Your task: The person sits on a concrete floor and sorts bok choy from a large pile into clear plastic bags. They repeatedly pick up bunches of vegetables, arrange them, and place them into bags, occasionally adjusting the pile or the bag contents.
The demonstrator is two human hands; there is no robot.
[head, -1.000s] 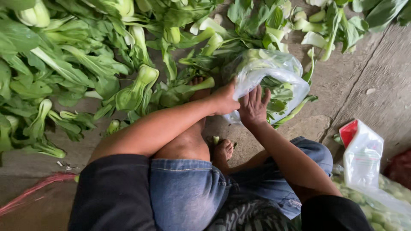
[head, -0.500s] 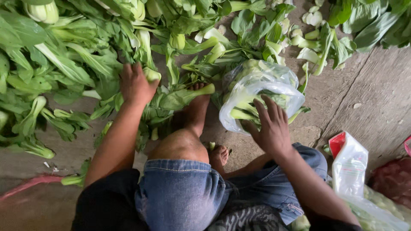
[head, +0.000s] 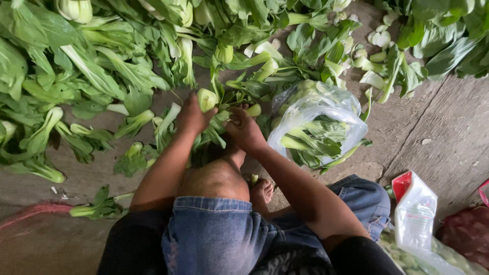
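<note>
Concrete floor (head: 448, 127) carries everything; bare rough grey patches lie at the right edge and along the near left, the far edge and far left corner are buried under a heap of greens (head: 76, 61). Little open room around the hands, loose stalks on every side.

Left hand (head: 192, 114) closes around a bok choy (head: 208, 104), pale smooth bulb end up and away from the person, dark crinkled leaves hanging toward the knee; long axis runs roughly near-to-far. Right hand (head: 244, 130) touches the same bunch at its leafy end, fingers curled; grip there partly hidden, cannot tell how firm.

Just right of the right hand, a thin clear plastic bag (head: 318, 114) lies open-mouthed toward the person, stalks inside pointing left. Near right corner: another crumpled clear bag (head: 415, 214) with a red patch. Denim shorts (head: 214, 229) and bare foot (head: 262, 192) sit below the hands.
</note>
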